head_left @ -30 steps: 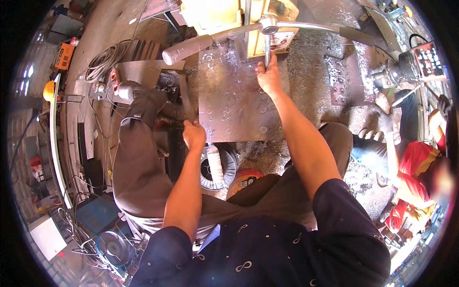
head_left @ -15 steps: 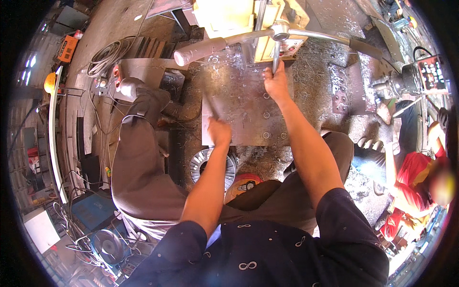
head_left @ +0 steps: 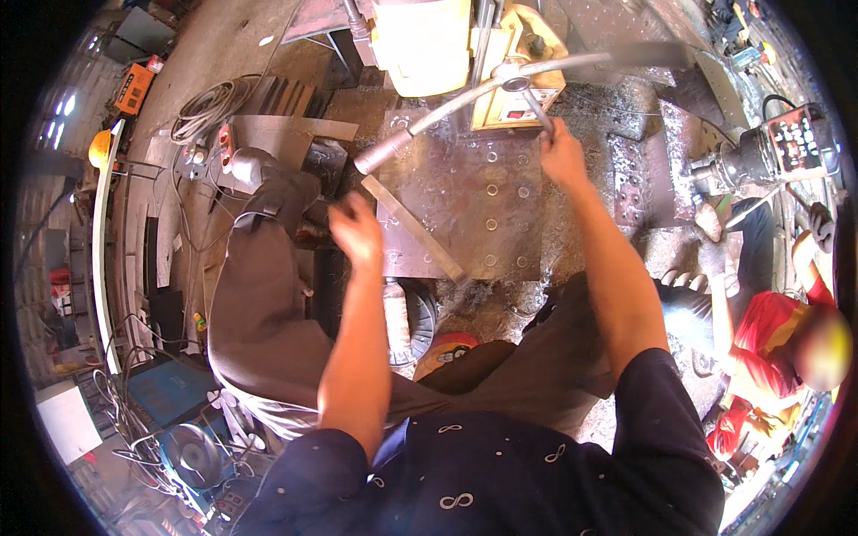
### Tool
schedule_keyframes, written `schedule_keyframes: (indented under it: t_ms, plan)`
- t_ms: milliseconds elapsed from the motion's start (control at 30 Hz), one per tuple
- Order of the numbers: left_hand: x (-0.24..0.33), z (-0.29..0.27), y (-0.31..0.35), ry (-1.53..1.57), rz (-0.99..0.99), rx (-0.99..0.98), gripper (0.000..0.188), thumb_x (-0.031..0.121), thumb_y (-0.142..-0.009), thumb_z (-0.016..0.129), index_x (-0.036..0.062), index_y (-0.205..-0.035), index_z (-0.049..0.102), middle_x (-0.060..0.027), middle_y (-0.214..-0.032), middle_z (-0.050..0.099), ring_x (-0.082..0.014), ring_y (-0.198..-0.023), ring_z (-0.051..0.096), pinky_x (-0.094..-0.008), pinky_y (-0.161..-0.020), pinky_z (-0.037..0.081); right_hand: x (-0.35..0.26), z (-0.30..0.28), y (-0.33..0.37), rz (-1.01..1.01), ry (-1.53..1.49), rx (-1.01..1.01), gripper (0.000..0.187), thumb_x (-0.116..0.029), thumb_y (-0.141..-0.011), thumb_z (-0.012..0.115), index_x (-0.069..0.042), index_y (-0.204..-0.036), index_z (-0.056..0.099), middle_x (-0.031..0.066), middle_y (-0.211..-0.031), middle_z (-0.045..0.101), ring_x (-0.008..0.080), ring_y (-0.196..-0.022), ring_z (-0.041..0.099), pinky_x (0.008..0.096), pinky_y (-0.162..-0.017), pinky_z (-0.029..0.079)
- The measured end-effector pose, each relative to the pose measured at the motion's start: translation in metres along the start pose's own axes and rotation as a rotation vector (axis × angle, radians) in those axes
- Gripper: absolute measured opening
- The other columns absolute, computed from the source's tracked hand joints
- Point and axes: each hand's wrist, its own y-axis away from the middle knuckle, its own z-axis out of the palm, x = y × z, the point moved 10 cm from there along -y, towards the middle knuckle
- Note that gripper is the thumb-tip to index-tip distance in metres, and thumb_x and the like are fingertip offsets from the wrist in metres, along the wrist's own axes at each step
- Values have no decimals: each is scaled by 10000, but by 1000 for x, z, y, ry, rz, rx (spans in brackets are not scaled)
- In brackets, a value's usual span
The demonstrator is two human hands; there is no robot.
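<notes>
A yellow drilling machine (head_left: 518, 100) stands at the far edge of a flat steel plate (head_left: 509, 237) marked with several small circles. Its metal spoke handle (head_left: 465, 98) has long grips. My right hand (head_left: 563, 156) is closed around the spoke pointing toward me. On the plate's left part a narrow flat bar (head_left: 413, 225) lies slantwise, with its near end by the front edge. To the left of the bar, my left hand (head_left: 356, 228) is slightly blurred, holds nothing, and has its fingers loosely apart.
Between my knees are a round dark ribbed part (head_left: 420, 313) and a red-and-yellow round thing (head_left: 447, 353). Another drilling machine (head_left: 760, 152) stands at right, near a person in red (head_left: 769, 330). Coiled cable (head_left: 210, 112) and a blue machine (head_left: 192, 456) lie at left.
My left hand has let go of the bar and moved left; the bar now lies on the plate. The spoke handle has turned, and my right hand has moved right with it.
</notes>
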Motion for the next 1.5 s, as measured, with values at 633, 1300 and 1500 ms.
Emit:
schedule_keyframes:
  t_ms: [633, 1300, 1500]
  plan:
    - [419, 94, -11, -949, 862, -458, 1002, 694, -997, 448, -161, -1512, 366, -398, -1480, 471, -464, -1422, 462, -472, -1206, 371, 9, -93, -94, -181, 633, 129, 399, -196, -968, 613, -164, -1365, 580, 161, -1249, 681, 432, -1184, 618, 714, -1084, 378]
    - [425, 66, 7, -777, 861, -256, 914, 667, -937, 599, -130, -1379, 530, -337, -1363, 579, -430, -1309, 553, -445, -1136, 426, 22, -79, -139, -226, 614, 23, 329, -128, -987, 553, -100, -1315, 546, 237, -1391, 569, 506, -1405, 444, 634, -1086, 448]
    - [411, 53, -14, -732, 806, -291, 963, 682, -913, 631, -128, -1418, 504, -347, -1379, 563, -432, -1359, 524, -444, -1142, 429, -19, -92, -109, -235, 652, 136, 358, -114, -979, 550, -134, -1336, 551, 210, -1437, 552, 489, -1483, 372, 738, -1110, 371]
